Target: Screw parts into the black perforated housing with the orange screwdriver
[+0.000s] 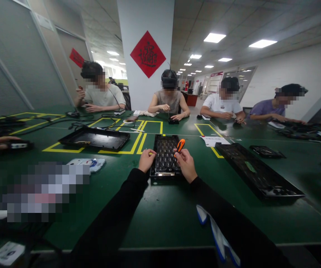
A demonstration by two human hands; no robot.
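Observation:
In the head view, a black rectangular plastic case (164, 166) with rows of shiny, rounded parts inside lies on the green table in front of me. My left hand (147, 160) is closed at its left edge, fingertips on the rim. On the other side, my right hand (186, 165) is closed around a screwdriver with an orange and black handle (180, 145). The screwdriver is tilted, its handle up, and its thin shaft points down into the right side of the case. Where its tip rests is too small to make out.
A shallow black tray (104, 146) lies at the left and a long black tray (275, 193) at the right, near a smaller black case (266, 151). White paper (215, 141) lies behind. Several co-workers sit across; another person's hand (0, 141) shows at left.

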